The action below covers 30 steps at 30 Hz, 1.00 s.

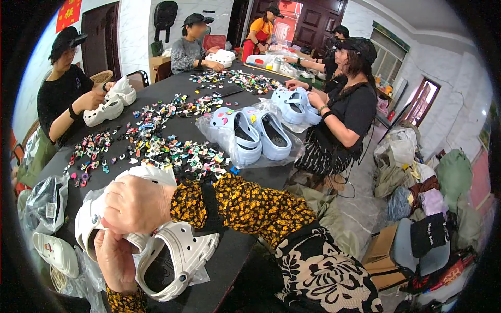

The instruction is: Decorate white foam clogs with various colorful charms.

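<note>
A white clog rests at the near edge of the table, under both my hands. My right hand reaches in from the right with fingers curled closed over the clog's top; whatever its fingertips pinch is hidden. From below, my left hand grips the clog at its foot opening, thumb upward, close against my right hand. Beside it on the right lies a second white clog with its opening and heel strap toward me. Just beyond spread many small colourful shoe charms in loose heaps.
Pale blue clogs on plastic stand beyond my right forearm. At left lie a bagged shoe and a white clog with a charm. Co-workers sit around the black table. Bags, clothes and a cardboard box crowd the right floor.
</note>
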### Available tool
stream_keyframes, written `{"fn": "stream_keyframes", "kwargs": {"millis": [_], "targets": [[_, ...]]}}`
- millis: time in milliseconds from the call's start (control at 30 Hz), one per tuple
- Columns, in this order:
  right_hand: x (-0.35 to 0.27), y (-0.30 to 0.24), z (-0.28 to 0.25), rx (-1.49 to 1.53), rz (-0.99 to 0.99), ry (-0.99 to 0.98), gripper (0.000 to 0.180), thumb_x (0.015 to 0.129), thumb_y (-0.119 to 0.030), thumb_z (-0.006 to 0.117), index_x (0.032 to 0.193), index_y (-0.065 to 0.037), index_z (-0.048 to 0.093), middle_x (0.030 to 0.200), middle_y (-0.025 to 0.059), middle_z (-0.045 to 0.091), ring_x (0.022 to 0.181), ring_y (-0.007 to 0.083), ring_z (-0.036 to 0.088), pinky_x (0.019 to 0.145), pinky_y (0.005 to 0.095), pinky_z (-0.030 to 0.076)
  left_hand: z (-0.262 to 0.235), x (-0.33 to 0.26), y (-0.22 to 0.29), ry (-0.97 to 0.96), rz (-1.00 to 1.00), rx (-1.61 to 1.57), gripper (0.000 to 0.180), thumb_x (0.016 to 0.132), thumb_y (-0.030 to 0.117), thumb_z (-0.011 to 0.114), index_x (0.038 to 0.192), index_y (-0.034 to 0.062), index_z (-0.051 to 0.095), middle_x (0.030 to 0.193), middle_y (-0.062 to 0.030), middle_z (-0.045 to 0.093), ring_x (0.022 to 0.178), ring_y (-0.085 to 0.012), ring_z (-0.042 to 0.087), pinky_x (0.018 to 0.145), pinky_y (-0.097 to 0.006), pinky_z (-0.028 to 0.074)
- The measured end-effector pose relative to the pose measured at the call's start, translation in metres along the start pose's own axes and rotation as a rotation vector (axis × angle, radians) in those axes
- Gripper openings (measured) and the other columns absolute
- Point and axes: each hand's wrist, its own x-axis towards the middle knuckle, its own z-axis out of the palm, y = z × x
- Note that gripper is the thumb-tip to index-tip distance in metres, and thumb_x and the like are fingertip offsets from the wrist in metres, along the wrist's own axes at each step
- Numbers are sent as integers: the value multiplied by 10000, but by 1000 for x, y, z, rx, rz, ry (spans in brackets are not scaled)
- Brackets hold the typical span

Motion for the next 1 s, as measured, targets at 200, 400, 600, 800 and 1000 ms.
{"fn": "stream_keyframes", "kwargs": {"millis": [200,400,600,800,1000], "targets": [[2,-2,-4,8,-54,18,229,750,-195,634,640,-74,474,638,55,492,584,225,518,487,355,413,4,-3,1,29,8,-39,162,899,157,582,1017,49,603,850,-28,663,684,-124,655,502,-260,528],[5,-3,-4,8,-92,11,210,719,-193,631,643,-63,486,641,52,498,581,220,519,488,356,410,-5,-1,-1,-2,-18,-52,236,939,237,570,1086,53,590,891,-40,673,688,-130,660,474,-250,525],[4,-4,-2,28,-81,7,207,703,-198,636,642,-65,490,642,55,496,577,222,517,488,359,422,3,-4,4,7,-55,-87,224,935,214,565,1087,52,590,907,-39,669,706,-124,656,515,-252,527],[2,-8,-2,20,-19,11,212,702,-209,644,646,-75,489,646,47,480,604,219,515,508,349,430,-4,0,-3,-36,43,-40,180,909,131,565,1062,40,591,923,-30,664,732,-111,644,586,-243,517],[7,-16,-9,31,39,16,235,697,-233,655,638,-87,481,653,35,477,627,210,515,529,338,432,-8,-1,-7,-40,108,-13,137,907,93,530,1004,34,607,910,-32,659,718,-105,635,571,-234,500]]}}
